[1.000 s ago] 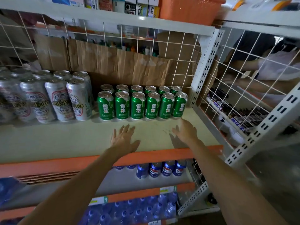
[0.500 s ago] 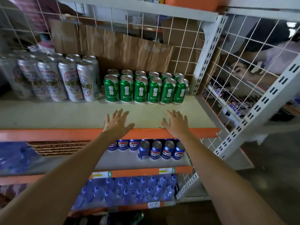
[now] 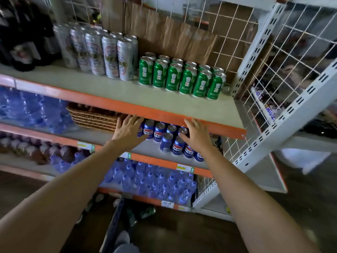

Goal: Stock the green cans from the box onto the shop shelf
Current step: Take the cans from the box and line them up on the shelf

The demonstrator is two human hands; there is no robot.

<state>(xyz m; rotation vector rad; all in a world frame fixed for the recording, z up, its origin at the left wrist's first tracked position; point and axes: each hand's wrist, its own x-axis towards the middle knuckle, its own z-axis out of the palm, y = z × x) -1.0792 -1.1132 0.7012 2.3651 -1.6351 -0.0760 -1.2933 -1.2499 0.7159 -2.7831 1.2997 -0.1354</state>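
1. The left hand (image 3: 127,131) is open, with its fingers straight and spread and nothing in it; it hovers in front of the orange edge (image 3: 164,114) of the shelf (image 3: 109,88), above the blue cans (image 3: 158,133) one level down
2. The right hand (image 3: 196,135) is spread flat and empty in the same way, near that edge; I cannot tell whether either hand touches it
3. The green cans (image 3: 180,77) stand upright in two close rows at the back right of the shelf, just beside the tall silver cans (image 3: 109,55), with bare shelf between them and the hands
4. Low between the arms is a blurred dark box (image 3: 114,225), probably the supply, with what looks like a loose green can (image 3: 148,209) near it
5. A full can is probably weighty for its size and stiff while sealed, with a smooth painted wall that may slip, and it would likely dent if dropped
6. The best hold is probably around the middle of the side wall, fingers opposite thumb; the can then goes down flat on its base, close against the front row
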